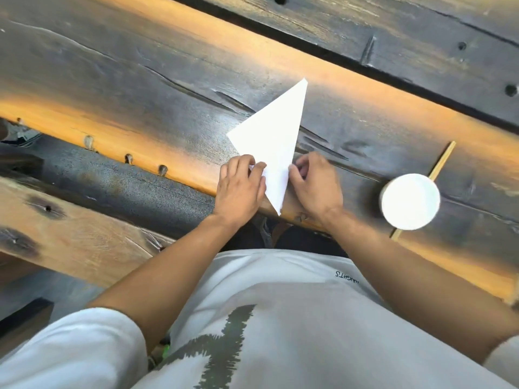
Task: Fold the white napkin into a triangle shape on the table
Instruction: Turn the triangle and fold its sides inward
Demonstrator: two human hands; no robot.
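A white paper napkin (273, 138), already folded into a long flat triangle, lies on the dark, weathered wooden plank worktop (168, 88) near its front edge — one tip points away from the person, another pokes just past the orange-toned edge toward the body. The left hand (238, 189) rests on the napkin's near left edge, its fingers curled with the thumb and forefinger pinching a small fold of paper, so this grip is closed on the napkin. The right hand (317, 186) sits just beside the napkin's long right edge, fingers bent inward and touching the paper's margin; whether this grip actually holds the napkin I cannot tell. To the right, well apart from the napkin, a round white cup (410, 201) stands on the worktop, on top of a thin pale wooden stick (442, 161).
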